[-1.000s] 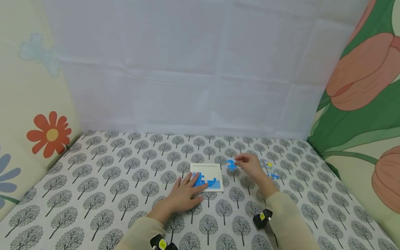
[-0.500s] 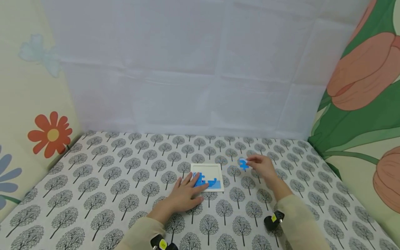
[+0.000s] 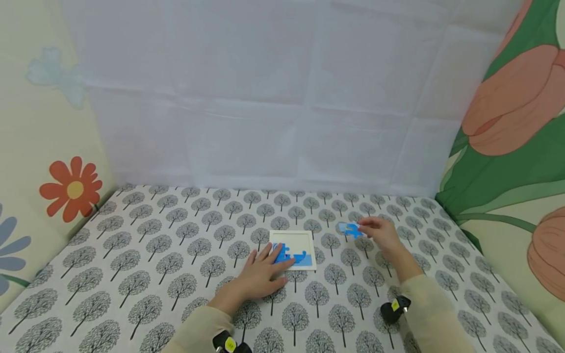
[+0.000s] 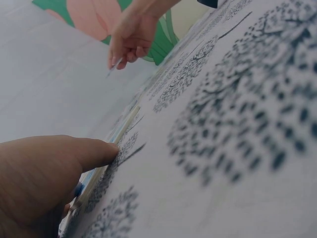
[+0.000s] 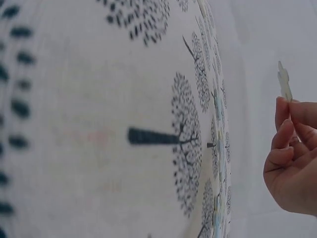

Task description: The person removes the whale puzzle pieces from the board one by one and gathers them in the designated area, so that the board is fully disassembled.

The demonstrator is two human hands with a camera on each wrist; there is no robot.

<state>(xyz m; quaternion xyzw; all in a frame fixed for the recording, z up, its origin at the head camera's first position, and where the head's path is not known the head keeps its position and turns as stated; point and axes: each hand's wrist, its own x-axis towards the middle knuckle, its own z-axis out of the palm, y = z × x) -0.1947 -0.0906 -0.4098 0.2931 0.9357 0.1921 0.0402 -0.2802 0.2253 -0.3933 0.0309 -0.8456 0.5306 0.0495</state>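
A puzzle piece point(image 3: 351, 229), blue with a paler blue part, is pinched between thumb and fingers of my right hand point(image 3: 385, 238), above the cloth to the right of the puzzle tray. The right wrist view catches this puzzle piece point(image 5: 284, 82) nearly edge-on at the fingertips of the right hand point(image 5: 297, 158). My left hand point(image 3: 259, 275) rests with spread fingers over the lower left of the white-framed puzzle tray point(image 3: 311, 268). Blue pieces point(image 3: 296, 258) lie along the tray's lower part, some covered by those fingers. In the left wrist view the thumb of the left hand point(image 4: 44, 168) lies by the tray's edge.
A white tablecloth point(image 3: 176, 267) printed with grey trees covers the table. White fabric point(image 3: 247, 98) hangs behind it, with flower-patterned walls at both sides. Each wrist wears a black camera point(image 3: 395, 309).
My right hand has moved right, away from the tray, carrying the puzzle piece, which now shows at a different angle. Loose pieces seen earlier at right are hidden. The left hand stays put.
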